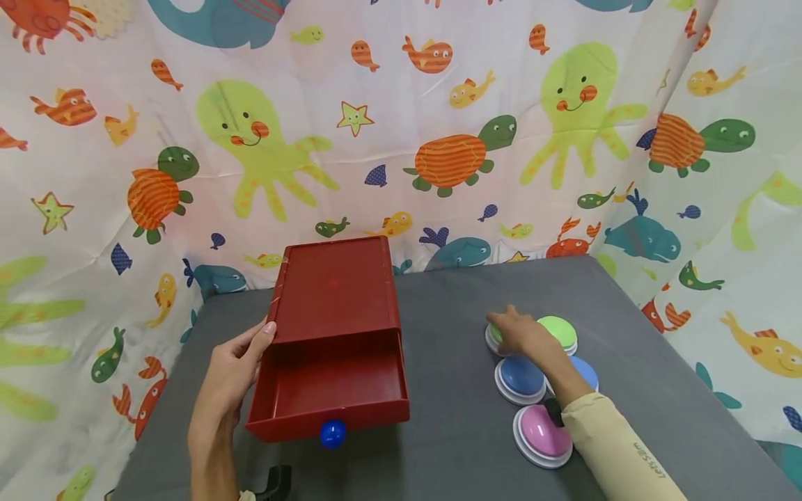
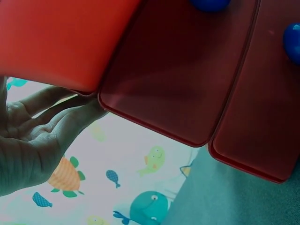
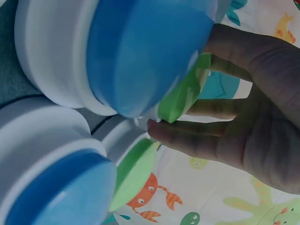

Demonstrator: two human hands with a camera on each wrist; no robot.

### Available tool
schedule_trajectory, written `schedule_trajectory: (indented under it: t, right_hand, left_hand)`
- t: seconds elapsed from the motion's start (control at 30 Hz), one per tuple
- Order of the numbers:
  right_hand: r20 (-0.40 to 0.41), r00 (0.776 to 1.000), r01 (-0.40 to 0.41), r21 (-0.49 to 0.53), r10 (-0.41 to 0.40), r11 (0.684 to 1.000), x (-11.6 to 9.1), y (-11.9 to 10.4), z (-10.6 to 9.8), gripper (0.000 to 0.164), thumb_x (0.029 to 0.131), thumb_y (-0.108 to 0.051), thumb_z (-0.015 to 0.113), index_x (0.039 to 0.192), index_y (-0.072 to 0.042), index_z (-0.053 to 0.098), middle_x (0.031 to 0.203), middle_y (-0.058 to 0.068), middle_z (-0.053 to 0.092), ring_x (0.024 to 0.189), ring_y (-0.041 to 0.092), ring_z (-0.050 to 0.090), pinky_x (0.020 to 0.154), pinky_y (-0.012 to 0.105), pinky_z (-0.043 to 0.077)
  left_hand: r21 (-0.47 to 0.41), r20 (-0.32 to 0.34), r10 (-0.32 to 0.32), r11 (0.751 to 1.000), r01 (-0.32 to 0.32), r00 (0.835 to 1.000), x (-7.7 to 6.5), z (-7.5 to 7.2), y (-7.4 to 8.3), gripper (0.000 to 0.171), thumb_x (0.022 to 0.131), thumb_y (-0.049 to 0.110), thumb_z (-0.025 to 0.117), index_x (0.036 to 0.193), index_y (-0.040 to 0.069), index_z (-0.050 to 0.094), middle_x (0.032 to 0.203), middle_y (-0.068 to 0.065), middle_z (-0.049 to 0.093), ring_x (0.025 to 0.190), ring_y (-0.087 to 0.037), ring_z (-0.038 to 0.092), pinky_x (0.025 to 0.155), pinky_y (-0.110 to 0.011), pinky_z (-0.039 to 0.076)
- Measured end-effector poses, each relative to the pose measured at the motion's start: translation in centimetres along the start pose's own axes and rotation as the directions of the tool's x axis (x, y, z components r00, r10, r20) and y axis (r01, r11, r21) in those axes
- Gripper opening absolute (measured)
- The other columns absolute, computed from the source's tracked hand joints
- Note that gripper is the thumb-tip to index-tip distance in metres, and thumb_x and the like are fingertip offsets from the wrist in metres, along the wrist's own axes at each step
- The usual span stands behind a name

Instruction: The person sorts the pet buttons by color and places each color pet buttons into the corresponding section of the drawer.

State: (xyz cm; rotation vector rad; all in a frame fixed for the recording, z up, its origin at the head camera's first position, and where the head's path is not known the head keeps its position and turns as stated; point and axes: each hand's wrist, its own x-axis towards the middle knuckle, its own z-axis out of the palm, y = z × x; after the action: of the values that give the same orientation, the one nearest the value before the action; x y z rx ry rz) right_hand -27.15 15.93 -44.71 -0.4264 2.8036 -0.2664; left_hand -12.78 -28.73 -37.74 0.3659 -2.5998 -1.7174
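Note:
A red drawer unit [image 1: 338, 285] stands at the left of the table, its top drawer [image 1: 338, 386] pulled out, with bare floor inside and a blue knob [image 1: 333, 433] in front. My left hand [image 1: 228, 372] rests against the unit's left side, thumb on the top's front corner and fingers extended along the wall; fingertips are partly hidden in the left wrist view. At the right, my right hand [image 1: 523, 334] grips a green dome button [image 3: 180, 96] on a white base. Its fingers show at one side; the thumb tip hides behind a blue dome [image 3: 150, 56].
Near the right hand sit another green button [image 1: 557, 331], a dark blue button [image 1: 522, 374], a lighter blue button [image 1: 585, 372] and a pink button [image 1: 544, 431]. Grey cloth [image 1: 445, 390] covers the table. A sea-animal curtain [image 1: 376, 139] encloses the back and sides.

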Motion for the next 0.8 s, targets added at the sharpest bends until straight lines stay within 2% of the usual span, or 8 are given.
schedule_trajectory:
  t: [0.2,0.37,0.43,0.5,0.63,0.8]
  right_hand:
    - [-0.129,0.992,0.011,0.038,-0.006,0.999,-1.3,-0.8,-1.7,0.063,0.085,-0.011,0.082,0.143,-0.007,0.058,0.126,0.031,0.052,0.108,0.051,0.059,0.079,0.062,0.059]
    - [-0.275,0.958,0.093,0.037,-0.079,0.995,-3.5,-2.8,-4.2,0.067,0.084,-0.019,0.084,0.145,-0.011,0.058,0.130,0.026,0.053,0.113,0.047,0.055,0.084,0.062,0.061]
    - [-0.344,0.931,0.141,0.023,-0.125,0.990,-4.4,-3.8,-5.2,0.068,0.084,-0.019,0.084,0.146,-0.012,0.057,0.134,0.026,0.051,0.114,0.046,0.054,0.084,0.059,0.062]
    - [-0.416,0.894,0.188,0.006,-0.168,0.982,-5.3,-5.0,-6.1,0.068,0.083,-0.019,0.082,0.147,-0.013,0.057,0.135,0.025,0.050,0.114,0.044,0.051,0.082,0.054,0.062]
    - [-0.548,0.800,0.290,-0.003,-0.244,0.957,-7.2,-7.4,-7.7,0.068,0.082,-0.019,0.078,0.146,-0.015,0.057,0.135,0.023,0.048,0.117,0.040,0.048,0.078,0.048,0.062]
    - [-0.622,0.713,0.439,0.036,-0.324,0.898,-9.5,-10.9,-9.0,0.067,0.082,-0.020,0.081,0.144,-0.018,0.057,0.138,0.018,0.049,0.121,0.037,0.050,0.080,0.048,0.064]
  left_hand:
    - [0.009,-0.009,0.006,1.000,-0.006,1.000,0.1,0.1,-0.2,0.073,0.104,0.062,0.050,0.163,0.023,0.036,0.161,-0.020,0.049,0.136,-0.044,0.059,0.102,-0.050,0.059]
    - [0.024,-0.014,0.010,1.000,-0.009,1.000,0.3,0.0,-0.4,0.071,0.105,0.060,0.048,0.162,0.020,0.039,0.162,-0.020,0.047,0.139,-0.044,0.056,0.104,-0.051,0.059]
    - [0.025,-0.011,0.013,1.000,-0.013,1.000,0.4,0.0,-0.4,0.070,0.105,0.060,0.048,0.162,0.019,0.040,0.162,-0.018,0.048,0.139,-0.042,0.056,0.103,-0.048,0.060]
    - [0.019,-0.012,0.017,1.000,-0.017,1.000,0.3,0.0,-0.4,0.071,0.105,0.061,0.048,0.161,0.018,0.041,0.162,-0.016,0.048,0.138,-0.041,0.056,0.101,-0.047,0.061]
    - [0.000,-0.020,0.021,1.000,-0.021,1.000,0.3,0.2,-0.4,0.071,0.105,0.061,0.048,0.159,0.016,0.045,0.162,-0.015,0.048,0.135,-0.041,0.059,0.095,-0.043,0.064]
    - [-0.041,-0.027,0.003,0.999,-0.004,1.000,0.2,0.4,-0.3,0.071,0.104,0.063,0.049,0.157,0.016,0.049,0.157,-0.017,0.054,0.112,-0.030,0.074,0.084,-0.036,0.066]
